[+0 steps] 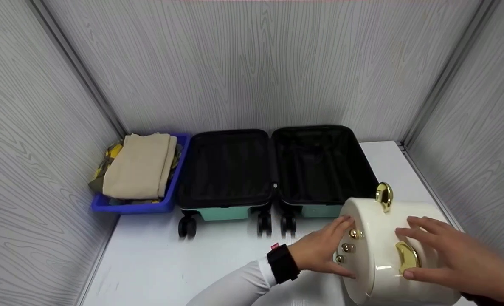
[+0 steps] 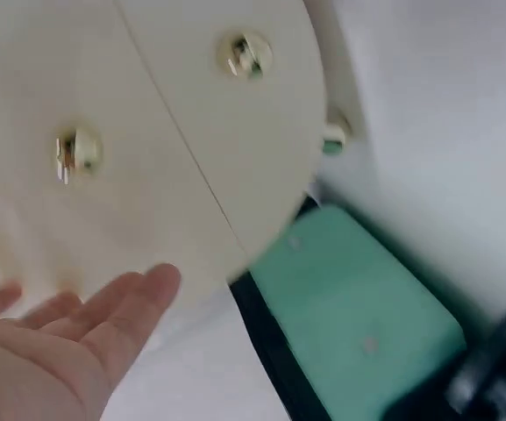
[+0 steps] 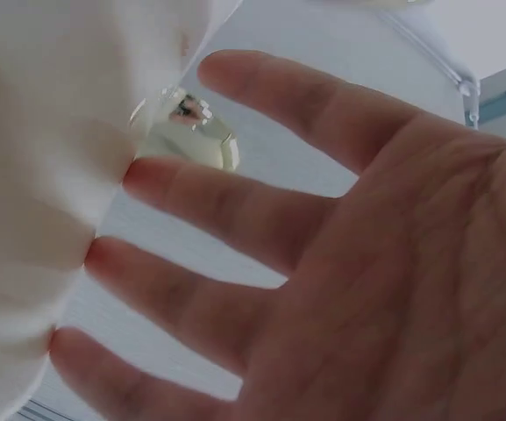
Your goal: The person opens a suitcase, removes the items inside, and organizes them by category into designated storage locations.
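A glossy cream rounded case [image 1: 387,272] with gold fittings stands at the front right of the white table. Small gold knobs [image 1: 347,247] stick out of its flat end, and a gold crescent-shaped piece [image 1: 412,257] sits on its curved side. My left hand [image 1: 317,247] is spread at the flat end, near the knobs. In the left wrist view its fingers [image 2: 134,316] are extended in front of the cream surface. My right hand [image 1: 455,248] is spread at the curved side, around the crescent piece. The right wrist view shows straight fingertips [image 3: 103,256] touching the case.
Behind the case lies an open suitcase [image 1: 228,165], black inside with a mint-green shell [image 1: 225,213] and black wheels [image 1: 187,227] facing me. To its left stands a blue basket [image 1: 135,208] holding a folded beige cloth [image 1: 137,168] over patterned fabric. Grey wood-grain walls [image 1: 252,63] enclose the table.
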A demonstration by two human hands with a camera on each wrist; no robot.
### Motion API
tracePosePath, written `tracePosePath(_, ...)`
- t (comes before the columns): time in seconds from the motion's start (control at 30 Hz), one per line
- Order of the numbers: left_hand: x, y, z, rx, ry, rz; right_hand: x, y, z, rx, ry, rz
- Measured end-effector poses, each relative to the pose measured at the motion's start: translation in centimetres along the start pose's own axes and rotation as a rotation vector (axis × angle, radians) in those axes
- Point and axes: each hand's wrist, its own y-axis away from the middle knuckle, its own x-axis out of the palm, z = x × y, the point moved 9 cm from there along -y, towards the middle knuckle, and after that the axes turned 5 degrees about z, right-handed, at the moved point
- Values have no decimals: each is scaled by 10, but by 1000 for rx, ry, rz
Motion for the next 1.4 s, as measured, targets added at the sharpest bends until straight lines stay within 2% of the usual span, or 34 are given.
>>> tracePosePath(0.17, 12, -5, 1, -78, 50, -1, 2, 4, 12, -21, -10, -109)
tracePosePath(0.2, 14, -5, 1, -86, 55, -7, 3, 5, 12, -27, -11, -140)
tracePosePath(0.4, 22, -9, -7, -98, 53, -44, 11, 16, 0, -33, -47, -199)
tracePosePath(0.5, 24, -9, -8, -102, 54, -26, 11, 21, 0, -105, -83, -261)
tracePosePath(0.6, 20, -6, -1, -105, 48, -11, 8, 24, -2, -180, -131, -310)
tracePosePath(0.7, 8, 0, 13, -120, 17, -51, 8, 27, -12, -190, -221, -309)
tracePosePath(0.87, -20, 16, 41, -163, -40, -227, 9, 36, -33, -164, -374, -300)
tracePosePath(0.97, -38, 28, 62, -214, -72, -295, 9, 41, -40, -168, -432, -300)
tracePosePath(1.07, -52, 41, 87, -292, -135, -298, 8, 43, -44, -183, -434, -303)
tracePosePath(1.13, -56, 51, 105, -357, -184, -275, 5, 45, -46, -196, -412, -302)
tracePosePath(1.27, -57, 67, 138, -484, -229, -223, -2, 48, -52, -193, -351, -297)
tracePosePath(1.4, -53, 76, 155, -534, -229, -190, -3, 53, -64, -108, -324, -286)
